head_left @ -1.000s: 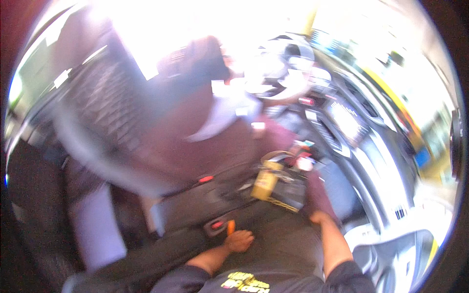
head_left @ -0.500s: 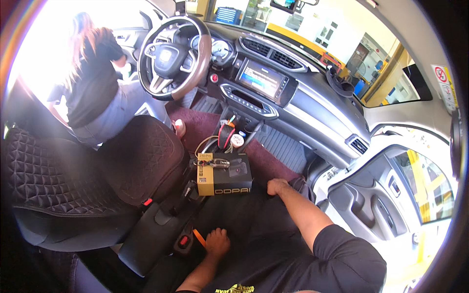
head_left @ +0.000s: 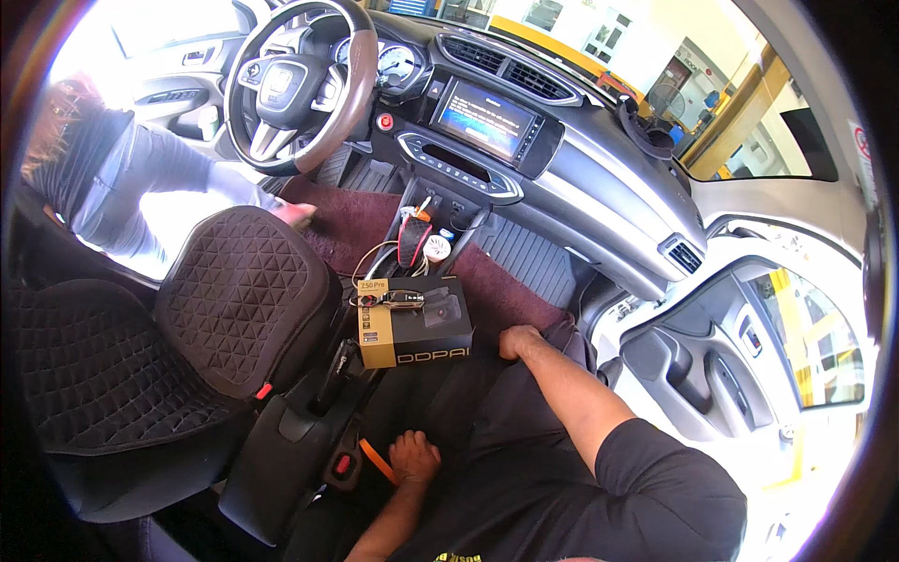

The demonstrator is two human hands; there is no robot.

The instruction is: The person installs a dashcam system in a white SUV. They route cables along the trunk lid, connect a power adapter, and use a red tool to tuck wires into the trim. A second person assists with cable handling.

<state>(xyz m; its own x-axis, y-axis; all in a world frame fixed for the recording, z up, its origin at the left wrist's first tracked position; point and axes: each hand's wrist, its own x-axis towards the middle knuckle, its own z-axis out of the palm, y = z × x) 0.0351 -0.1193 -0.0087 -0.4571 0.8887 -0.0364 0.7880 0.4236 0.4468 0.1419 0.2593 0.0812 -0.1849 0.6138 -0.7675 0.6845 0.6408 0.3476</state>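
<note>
My left hand [head_left: 415,457] rests on my dark-clad thigh with its fingers curled in. Beside it, close to the seat-belt buckle [head_left: 344,465], lies a thin orange strip [head_left: 376,460]; its lower end runs toward my wrist. Further forward, my right hand [head_left: 518,342] sits on my knee as a loose fist, and I see nothing in it. A black and gold box [head_left: 435,339] stands just left of that hand, over the front of the centre console. On top of the box lies a small key-like item [head_left: 393,300] with a metallic look.
Ahead are the steering wheel [head_left: 290,89], a lit dashboard screen [head_left: 482,120] and a cup [head_left: 436,248] beside a black-red pouch [head_left: 414,241]. Another person [head_left: 112,178] is at the driver's doorway. The driver's seat [head_left: 248,300] is at left; the passenger door [head_left: 693,375] stands open.
My view has turned slightly right and down, so the cabin sits further left in it. The other person has shifted left, further out of the doorway. Both my hands stay on my legs.
</note>
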